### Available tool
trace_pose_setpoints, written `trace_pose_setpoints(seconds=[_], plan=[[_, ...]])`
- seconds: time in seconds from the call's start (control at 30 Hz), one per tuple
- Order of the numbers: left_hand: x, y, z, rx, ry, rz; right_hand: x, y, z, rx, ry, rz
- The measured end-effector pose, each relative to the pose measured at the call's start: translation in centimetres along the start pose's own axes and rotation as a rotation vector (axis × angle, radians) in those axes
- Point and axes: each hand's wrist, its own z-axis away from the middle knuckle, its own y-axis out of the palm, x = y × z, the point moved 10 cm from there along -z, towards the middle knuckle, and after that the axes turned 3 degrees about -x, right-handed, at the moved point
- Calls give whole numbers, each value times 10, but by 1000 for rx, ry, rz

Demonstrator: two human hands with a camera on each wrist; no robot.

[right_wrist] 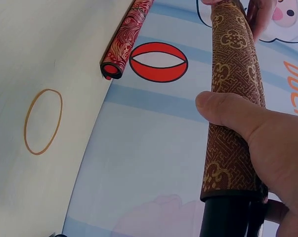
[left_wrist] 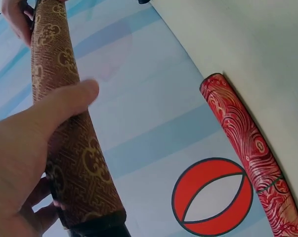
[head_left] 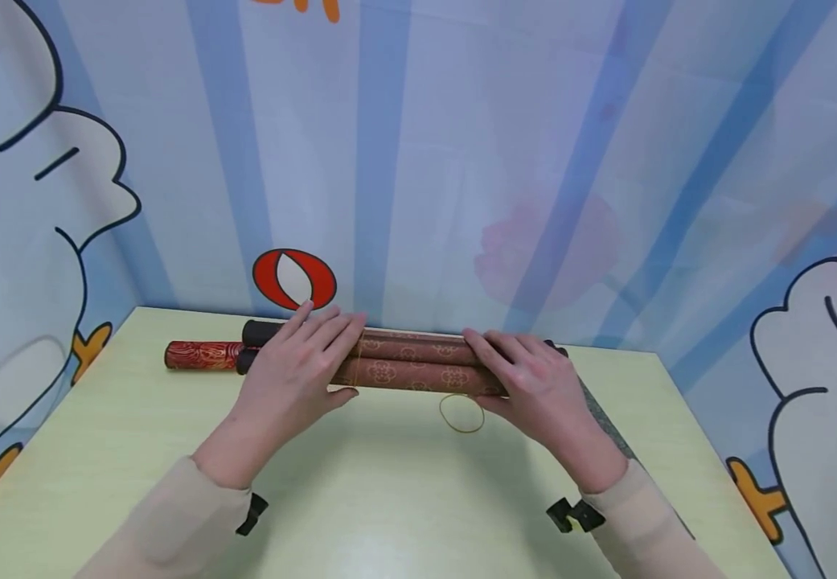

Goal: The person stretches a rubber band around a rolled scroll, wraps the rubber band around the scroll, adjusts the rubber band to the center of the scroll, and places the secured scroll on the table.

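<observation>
Two brown scrolls (head_left: 418, 374) with a gold pattern and black end knobs lie side by side, held across the middle. The left hand (head_left: 291, 366) grips them near their left end, its thumb over the near side and fingers over the far side. Near the other end, the right hand (head_left: 537, 386) grips them the same way. A thin yellowish rubber band (head_left: 358, 366) runs round the scrolls beside the left hand. In the right wrist view the thumb presses on the brown patterned surface; the fingers are mostly hidden behind.
A red swirl-patterned scroll (head_left: 203, 355) lies at the back left of the pale table (head_left: 136, 450), partly hidden. One loose rubber band (head_left: 461, 412) lies in front of the brown scrolls. Beyond the right hand runs a dark grey strip (head_left: 609, 426). A printed cloth backdrop (head_left: 425, 161) rises behind.
</observation>
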Motion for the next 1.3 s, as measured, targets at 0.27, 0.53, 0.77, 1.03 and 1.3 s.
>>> trace_pose_setpoints(seconds=[0.27,0.53,0.77,1.03,1.3], plan=[[-6,1,-4,-58,14,29,3,-2,-2,-23,-5,6],[-6,-6,-5,-83,8,-8,1,0,-6,-23,5,0],[-2,-5,-2,-44,14,-27,0,-2,-5,-27,2,7],[-8,0,-5,-66,16,-16,4,-3,-7,-38,-2,3],[-14,2,-10,-58,22,3,5,1,-8,-30,2,1]])
